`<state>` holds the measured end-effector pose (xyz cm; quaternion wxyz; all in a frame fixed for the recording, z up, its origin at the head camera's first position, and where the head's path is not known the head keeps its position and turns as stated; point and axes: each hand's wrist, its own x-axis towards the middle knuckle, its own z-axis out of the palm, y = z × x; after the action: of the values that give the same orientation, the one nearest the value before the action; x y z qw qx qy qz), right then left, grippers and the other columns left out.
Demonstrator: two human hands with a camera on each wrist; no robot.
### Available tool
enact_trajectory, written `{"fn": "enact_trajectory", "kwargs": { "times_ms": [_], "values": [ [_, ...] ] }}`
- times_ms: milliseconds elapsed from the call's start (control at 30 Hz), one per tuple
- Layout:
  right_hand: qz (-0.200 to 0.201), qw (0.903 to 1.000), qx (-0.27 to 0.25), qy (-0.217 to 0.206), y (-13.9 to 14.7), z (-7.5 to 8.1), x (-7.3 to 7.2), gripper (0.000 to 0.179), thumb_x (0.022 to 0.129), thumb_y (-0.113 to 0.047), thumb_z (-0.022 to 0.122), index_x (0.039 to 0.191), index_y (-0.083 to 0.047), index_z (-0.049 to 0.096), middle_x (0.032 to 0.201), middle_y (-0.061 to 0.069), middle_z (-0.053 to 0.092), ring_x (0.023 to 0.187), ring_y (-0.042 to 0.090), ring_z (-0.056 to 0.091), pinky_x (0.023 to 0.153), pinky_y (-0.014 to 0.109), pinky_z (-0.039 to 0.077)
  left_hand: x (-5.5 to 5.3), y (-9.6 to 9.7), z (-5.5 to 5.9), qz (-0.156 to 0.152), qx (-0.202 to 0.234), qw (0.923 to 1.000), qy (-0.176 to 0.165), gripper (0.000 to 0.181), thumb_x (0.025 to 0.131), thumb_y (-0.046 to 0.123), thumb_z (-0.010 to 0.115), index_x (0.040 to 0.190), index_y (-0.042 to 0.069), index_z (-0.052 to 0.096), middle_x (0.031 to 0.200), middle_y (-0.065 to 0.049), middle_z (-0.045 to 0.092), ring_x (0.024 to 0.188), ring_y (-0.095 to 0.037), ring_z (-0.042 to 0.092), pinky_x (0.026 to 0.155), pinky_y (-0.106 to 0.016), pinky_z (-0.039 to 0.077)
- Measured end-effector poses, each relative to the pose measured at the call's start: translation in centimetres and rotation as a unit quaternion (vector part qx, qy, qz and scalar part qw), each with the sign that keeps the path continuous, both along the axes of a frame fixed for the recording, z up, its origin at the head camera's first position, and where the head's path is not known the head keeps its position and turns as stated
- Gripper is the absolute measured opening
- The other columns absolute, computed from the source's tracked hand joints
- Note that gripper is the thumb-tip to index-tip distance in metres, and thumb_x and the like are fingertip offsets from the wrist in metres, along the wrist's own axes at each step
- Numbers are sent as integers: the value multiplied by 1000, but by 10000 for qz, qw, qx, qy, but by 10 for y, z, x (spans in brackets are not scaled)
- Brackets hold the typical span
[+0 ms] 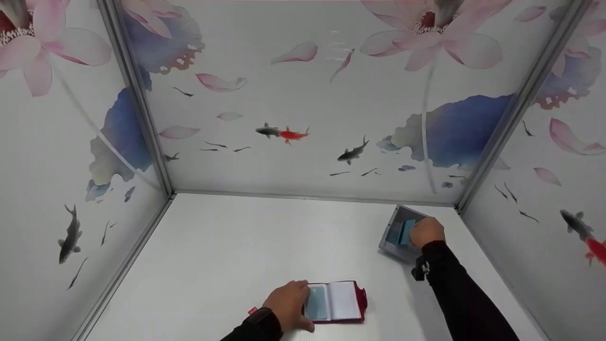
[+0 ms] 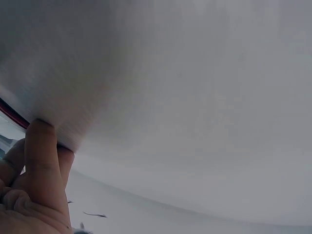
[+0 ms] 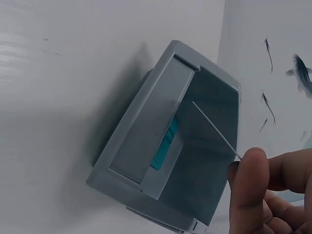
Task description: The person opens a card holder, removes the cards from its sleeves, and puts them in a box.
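A small card holder (image 1: 344, 301) with a red cover lies opened out on the white table, a bluish card showing in its left sleeve and a white page on the right. My left hand (image 1: 289, 303) rests against its left edge, fingers mostly straight. In the left wrist view, the left fingertips touch the table beside the red edge. My right hand (image 1: 427, 232) pinches a thin blue card (image 1: 406, 232) over a grey box (image 1: 386, 246); the right wrist view shows that card (image 3: 217, 129) edge-on. A teal piece (image 3: 165, 144) is visible inside the box.
White panels (image 1: 284, 170) printed with flowers and fish rise at the back, left and right of the table (image 1: 227, 246). Grey metal strips (image 1: 156, 142) run along their corners. The grey box stands tilted to the view near the back right corner.
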<state>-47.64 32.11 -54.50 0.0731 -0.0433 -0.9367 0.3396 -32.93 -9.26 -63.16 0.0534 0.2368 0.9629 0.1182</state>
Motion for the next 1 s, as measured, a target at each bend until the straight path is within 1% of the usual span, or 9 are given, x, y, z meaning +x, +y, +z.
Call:
{"fn": "enact_trajectory", "kwargs": {
  "times_ms": [167, 200, 267, 367, 467, 567, 733, 867, 1000],
  "values": [
    [-71, 9999, 134, -63, -3, -2, -7, 51, 87, 4, 51, 46, -23, 39, 45, -10, 40, 46, 10, 31, 50, 27, 29, 1, 1, 3, 35, -11, 9999, -144, 70, 75, 61, 103, 120, 15, 76, 152, -3, 72, 135, -22, 70, 112, -42, 61],
    [-86, 9998, 182, -44, -4, -3, -8, 51, 87, 5, 51, 45, -23, 40, 44, -10, 42, 45, 10, 34, 50, 27, 32, 1, 1, 4, 38, -12, 9999, -162, 72, 75, 61, 104, 122, 15, 76, 151, -3, 72, 135, -22, 70, 112, -42, 61],
    [-114, 9996, 240, 14, -6, -4, -10, 52, 88, 6, 51, 45, -22, 41, 44, -9, 48, 44, 11, 43, 48, 27, 36, 0, 2, 5, 51, -2, 9998, -194, 69, 74, 60, 104, 119, 16, 76, 150, -3, 73, 133, -21, 70, 111, -42, 62],
    [-154, 9994, 291, 87, -8, -6, -13, 51, 89, 6, 52, 46, -21, 43, 46, -5, 55, 45, 13, 49, 48, 28, 38, -1, 3, 5, 114, -39, 9996, -266, 70, 74, 60, 104, 121, 16, 77, 151, -2, 73, 134, -20, 70, 112, -42, 61],
    [-237, 9994, 257, 4, -10, -8, -18, 50, 91, 4, 52, 49, -20, 42, 47, -5, 50, 46, 13, 46, 47, 28, 38, -3, 3, 4, 122, -52, 9996, -235, 74, 74, 60, 104, 125, 15, 77, 153, -3, 72, 137, -21, 69, 114, -42, 61],
    [-339, 9992, 201, -74, -11, -11, -23, 50, 94, 2, 53, 51, -21, 39, 49, -7, 41, 46, 13, 40, 47, 28, 36, -4, 2, 3, 98, -40, 9998, -140, 79, 74, 61, 104, 131, 13, 76, 154, -4, 71, 139, -23, 69, 114, -42, 61],
    [-342, 9992, 181, -83, -14, -21, -30, 49, 93, 4, 52, 53, -21, 37, 52, -8, 34, 48, 12, 36, 47, 28, 34, -4, 0, 1, 75, -74, 9999, -93, 78, 75, 62, 103, 130, 15, 76, 156, -3, 71, 141, -23, 68, 115, -42, 60],
    [-378, 9987, 336, 70, -14, -29, -33, 48, 93, 5, 56, 50, -16, 47, 51, 0, 51, 48, 15, 48, 47, 29, 40, -2, -1, -1, 1, -4, 10000, 36, 71, 75, 63, 103, 120, 16, 76, 154, -4, 72, 139, -22, 69, 111, -42, 62],
    [-379, 9981, 459, 136, -13, -37, -36, 44, 94, 3, 60, 53, -10, 61, 60, 12, 70, 53, 21, 62, 49, 31, 47, -1, -3, -3, -67, 43, 9998, 163, 70, 74, 62, 103, 118, 15, 75, 152, -4, 72, 136, -22, 70, 108, -41, 63]
  ]
}}
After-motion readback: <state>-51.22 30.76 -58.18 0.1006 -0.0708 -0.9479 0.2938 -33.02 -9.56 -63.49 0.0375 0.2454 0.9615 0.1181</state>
